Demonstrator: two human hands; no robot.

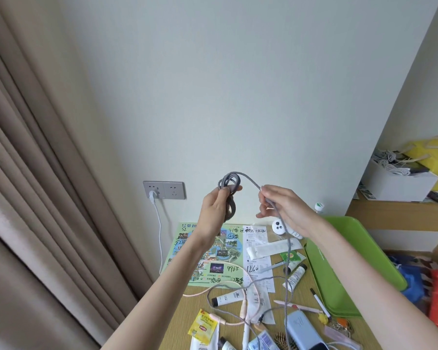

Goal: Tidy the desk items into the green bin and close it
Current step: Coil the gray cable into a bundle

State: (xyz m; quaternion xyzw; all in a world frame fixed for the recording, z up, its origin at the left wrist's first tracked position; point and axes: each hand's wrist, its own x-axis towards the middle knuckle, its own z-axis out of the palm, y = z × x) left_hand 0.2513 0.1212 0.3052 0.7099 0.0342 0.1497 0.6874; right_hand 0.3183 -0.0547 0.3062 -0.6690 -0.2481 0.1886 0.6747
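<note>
I hold a grey braided cable up in front of the wall. My left hand grips several coils of it. My right hand pinches the strand a little to the right, and the loose end hangs down to the desk. The green bin part, flat and shallow, lies on the desk's right side under my right forearm. Scattered on the desk are a pink cable, cream tubes, a yellow tea sachet, a blue power bank, pens and a small white round device.
A green map sheet and printed papers cover the desk's far part. A wall socket with a white plug and cord sits left of the desk. A beige curtain hangs at left. A shelf at right holds a white box.
</note>
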